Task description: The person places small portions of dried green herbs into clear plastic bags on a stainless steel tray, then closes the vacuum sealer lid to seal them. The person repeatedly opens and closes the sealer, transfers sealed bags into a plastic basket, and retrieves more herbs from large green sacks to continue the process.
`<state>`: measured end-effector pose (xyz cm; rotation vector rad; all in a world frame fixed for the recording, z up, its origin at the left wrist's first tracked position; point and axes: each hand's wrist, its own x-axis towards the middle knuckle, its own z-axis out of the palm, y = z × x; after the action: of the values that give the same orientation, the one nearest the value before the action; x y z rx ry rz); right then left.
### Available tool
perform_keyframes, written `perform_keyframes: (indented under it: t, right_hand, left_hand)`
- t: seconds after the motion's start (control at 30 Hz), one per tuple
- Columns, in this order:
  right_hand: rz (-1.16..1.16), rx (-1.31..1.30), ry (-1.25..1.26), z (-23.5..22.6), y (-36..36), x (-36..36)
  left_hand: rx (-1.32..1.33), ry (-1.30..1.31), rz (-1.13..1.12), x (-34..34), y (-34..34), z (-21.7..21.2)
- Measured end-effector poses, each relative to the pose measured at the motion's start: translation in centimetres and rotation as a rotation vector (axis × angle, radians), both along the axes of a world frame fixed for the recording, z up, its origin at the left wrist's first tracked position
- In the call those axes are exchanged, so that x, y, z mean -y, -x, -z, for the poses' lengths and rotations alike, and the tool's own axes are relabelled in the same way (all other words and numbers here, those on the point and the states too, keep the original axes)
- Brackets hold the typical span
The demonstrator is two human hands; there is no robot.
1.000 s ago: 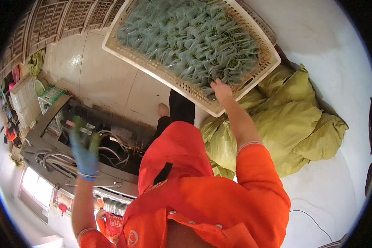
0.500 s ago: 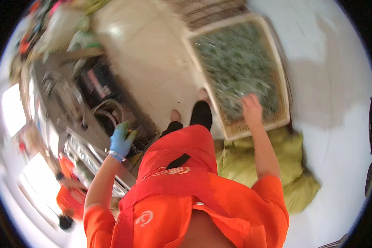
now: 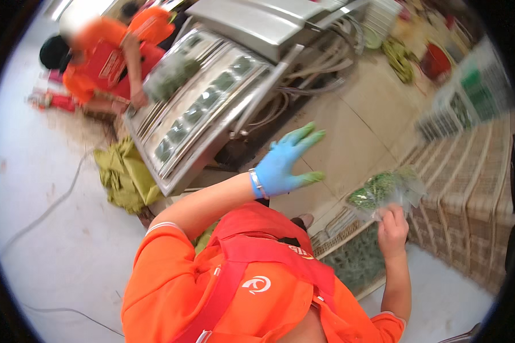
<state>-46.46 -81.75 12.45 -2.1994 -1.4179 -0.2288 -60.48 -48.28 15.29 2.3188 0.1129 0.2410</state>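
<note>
My right hand (image 3: 392,230), bare, pinches the edge of a clear plastic bag of green leaves (image 3: 375,191). The bag is raised above a pale crate (image 3: 372,287), where many clear bags of greens (image 3: 352,260) lie packed together. A blue glove with green-tinted fingertips covers my left hand (image 3: 286,162). Its fingers are stretched apart with nothing in them, and it hovers over the floor beside the steel machine. Along the bed of that machine (image 3: 183,166) runs a row of flat clear bags of greens (image 3: 206,102).
A co-worker in orange and red (image 3: 106,60) bends at the machine's far side, near an upright bag of greens (image 3: 174,74). Stacked woven crates (image 3: 463,200) stand at right. Olive-green cloth (image 3: 126,177) bunches beside the machine. A cable (image 3: 54,203) crosses the floor.
The view has swung left toward the machine. My right hand has come up from the crate with the bag of green leaves. My left hand has moved away from the machine's hoses, fingers spread.
</note>
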Motion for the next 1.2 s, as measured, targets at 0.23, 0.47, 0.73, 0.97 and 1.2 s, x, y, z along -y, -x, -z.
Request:
perform_keyframes:
  t: [0.23,0.47,0.73,0.97,1.2]
  right_hand:
    - [-0.614,-0.116,-0.001,-7.2,2.3,-30.2]
    - [-0.893,-0.059,0.125,-6.3,7.1,-52.6]
    - [-1.118,0.054,0.275,-5.5,8.2,-64.5]
    - [-1.044,-0.079,0.409,-4.7,2.1,-70.1]
    - [-0.912,-0.072,0.580,-1.4,-3.2,-80.0]
  left_hand:
    - [0.332,0.160,-0.154,-15.1,3.2,-3.0]
    - [0.264,0.481,-0.411,-30.8,10.5,-1.6]
    - [0.437,1.141,-0.894,-39.2,11.8,3.3]
    - [0.672,0.942,-1.335,-42.0,14.6,6.4]
    - [0.400,1.049,-1.322,-41.5,19.8,3.1]
